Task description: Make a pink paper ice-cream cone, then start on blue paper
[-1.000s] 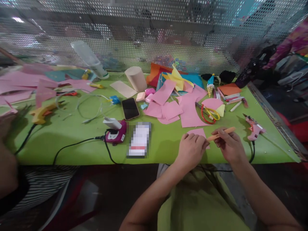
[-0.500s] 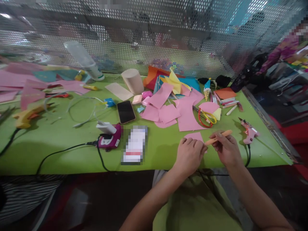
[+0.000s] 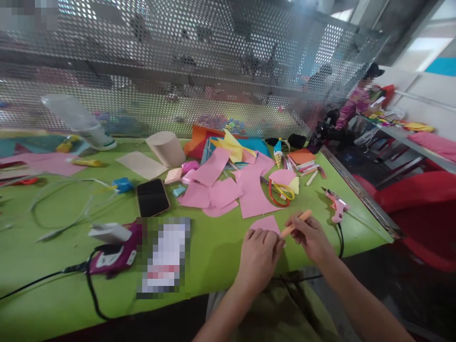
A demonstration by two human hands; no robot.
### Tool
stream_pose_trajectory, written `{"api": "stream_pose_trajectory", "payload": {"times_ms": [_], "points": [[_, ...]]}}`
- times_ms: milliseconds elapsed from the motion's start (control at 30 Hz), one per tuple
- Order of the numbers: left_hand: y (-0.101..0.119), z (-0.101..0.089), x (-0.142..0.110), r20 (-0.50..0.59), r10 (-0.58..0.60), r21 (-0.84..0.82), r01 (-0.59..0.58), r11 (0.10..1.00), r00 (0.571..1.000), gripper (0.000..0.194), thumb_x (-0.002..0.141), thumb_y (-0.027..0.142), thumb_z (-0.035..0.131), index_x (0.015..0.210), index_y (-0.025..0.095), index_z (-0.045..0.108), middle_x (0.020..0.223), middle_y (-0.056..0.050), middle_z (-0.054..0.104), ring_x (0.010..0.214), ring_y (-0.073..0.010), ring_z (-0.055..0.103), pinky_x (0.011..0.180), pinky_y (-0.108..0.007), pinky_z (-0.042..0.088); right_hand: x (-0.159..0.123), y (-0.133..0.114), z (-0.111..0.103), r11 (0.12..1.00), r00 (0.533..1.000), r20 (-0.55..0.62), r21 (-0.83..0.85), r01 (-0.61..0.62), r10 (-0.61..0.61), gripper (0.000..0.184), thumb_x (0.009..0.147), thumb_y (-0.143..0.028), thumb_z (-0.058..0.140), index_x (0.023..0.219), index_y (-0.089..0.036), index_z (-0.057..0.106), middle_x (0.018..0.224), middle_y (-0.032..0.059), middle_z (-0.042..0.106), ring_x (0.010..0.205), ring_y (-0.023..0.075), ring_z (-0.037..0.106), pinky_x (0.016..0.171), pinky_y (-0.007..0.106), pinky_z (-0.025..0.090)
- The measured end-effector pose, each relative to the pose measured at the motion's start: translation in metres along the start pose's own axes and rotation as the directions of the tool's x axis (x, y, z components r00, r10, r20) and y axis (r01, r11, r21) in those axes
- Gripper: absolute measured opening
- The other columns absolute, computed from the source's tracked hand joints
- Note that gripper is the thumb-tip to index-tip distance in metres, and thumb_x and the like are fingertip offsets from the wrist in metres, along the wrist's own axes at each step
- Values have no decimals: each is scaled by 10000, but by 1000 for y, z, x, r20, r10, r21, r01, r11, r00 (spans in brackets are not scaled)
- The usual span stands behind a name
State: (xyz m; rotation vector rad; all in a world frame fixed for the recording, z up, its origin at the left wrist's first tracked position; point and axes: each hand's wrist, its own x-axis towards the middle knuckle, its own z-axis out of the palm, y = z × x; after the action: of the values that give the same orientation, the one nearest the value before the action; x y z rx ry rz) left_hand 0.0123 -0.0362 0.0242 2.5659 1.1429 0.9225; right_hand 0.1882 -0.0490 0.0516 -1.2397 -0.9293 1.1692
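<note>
a perforated metal screen (image 3: 199,71) backs the green table (image 3: 213,256); red chairs (image 3: 420,218) right.

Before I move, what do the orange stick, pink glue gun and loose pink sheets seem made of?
Orange stick: perhaps smooth plastic, evenly coloured; the right hand hides part.
Pink glue gun: likely hard plastic, its moulded body catching light.
Loose pink sheets: paper or thin card, matte, crisp-edged.

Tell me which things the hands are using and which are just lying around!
Seem to be in use:
- orange stick, in the right hand
- small pink paper, at the left hand

Just lying around, I think:
- pink glue gun
- black phone
- yellow star
</note>
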Motion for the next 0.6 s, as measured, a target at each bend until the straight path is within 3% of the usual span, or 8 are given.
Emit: {"api": "stream_pose_trajectory", "payload": {"times_ms": [100,167,300,467,600], "points": [[-1,2,0,43,-18,-17,19,1000,999,179,1043,278,559,890,204,616,829,-31,719,795,-222,640,770,-382,417,4,1,-7,996,1000,-21,-86,-6,5,449,775,-665,790,734,-218,775,583,2,573,511,125,485,435,256,360],[-3,2,-2,79,-38,-39,42,998,996,106,1021,294,608,1039,200,651,966,-47,757,900,-243,670,811,-397,455,13,-1,-21,985,999,-38,-174,-3,-4,510,792,-715,740,723,-209,756,597,6,578,533,131,493,462,264,380],[-11,2,-8,122,-63,-50,69,996,991,321,991,262,650,1310,235,628,1261,-70,743,1139,-285,660,917,-452,502,54,-16,-69,902,998,-71,-431,-29,-2,607,809,-800,646,720,-204,717,617,13,619,557,142,508,510,275,383],[-25,8,-16,109,-40,-52,46,998,993,287,986,217,625,1257,282,695,1375,-46,719,1257,-298,632,1013,-505,504,114,-34,-124,645,990,-132,-753,-134,52,544,852,-731,651,722,-205,700,572,-4,621,527,148,508,524,278,324],[-30,13,-18,76,-28,-94,36,995,997,230,994,259,618,1192,298,728,1334,-17,746,1213,-284,655,1017,-500,506,146,-35,-136,418,990,-117,-898,-140,80,520,911,-669,601,681,-208,671,607,17,649,571,170,562,564,297,332]]}}
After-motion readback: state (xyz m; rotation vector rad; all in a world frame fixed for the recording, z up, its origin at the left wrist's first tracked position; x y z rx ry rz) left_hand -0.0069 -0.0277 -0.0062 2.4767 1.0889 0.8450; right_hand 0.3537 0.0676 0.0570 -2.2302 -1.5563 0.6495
